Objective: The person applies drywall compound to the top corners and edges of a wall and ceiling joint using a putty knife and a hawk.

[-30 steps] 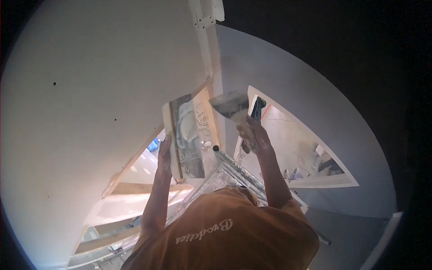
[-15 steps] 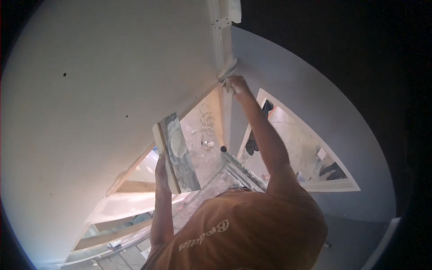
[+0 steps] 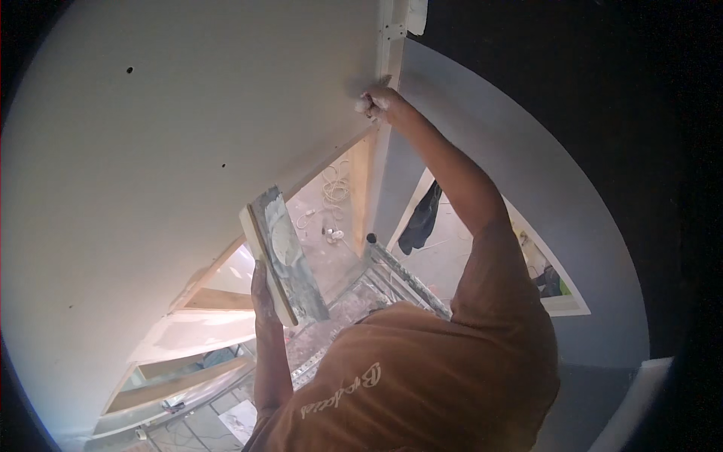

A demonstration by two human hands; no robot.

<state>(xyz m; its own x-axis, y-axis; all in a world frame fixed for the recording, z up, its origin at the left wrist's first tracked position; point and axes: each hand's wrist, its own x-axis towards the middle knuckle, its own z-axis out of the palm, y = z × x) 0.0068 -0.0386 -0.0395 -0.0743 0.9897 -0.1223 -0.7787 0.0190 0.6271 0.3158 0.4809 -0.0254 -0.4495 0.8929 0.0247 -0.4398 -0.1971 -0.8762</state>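
Observation:
My left hand is closed round the pale back edge of a wide plastering blade. Its grey metal face is tilted up and carries a patch of white joint compound. My right arm reaches up and forward to the inside corner where the off-white wall panel meets the grey panel. There my right hand, smeared with white, grips a filling knife. Most of that knife is hidden behind the fingers; a bit of its blade shows at the corner strip.
Through a triangular opening below the panels a coiled white cable lies on the floor. A dark garment hangs in the framed opening at right. Metal scaffold rails run below me. Wooden framing shows at lower left.
My right hand has moved up the corner and slightly left, turning so the knife blade is mostly hidden. The plastering blade in my left hand has shifted a little left. The view has shifted slightly.

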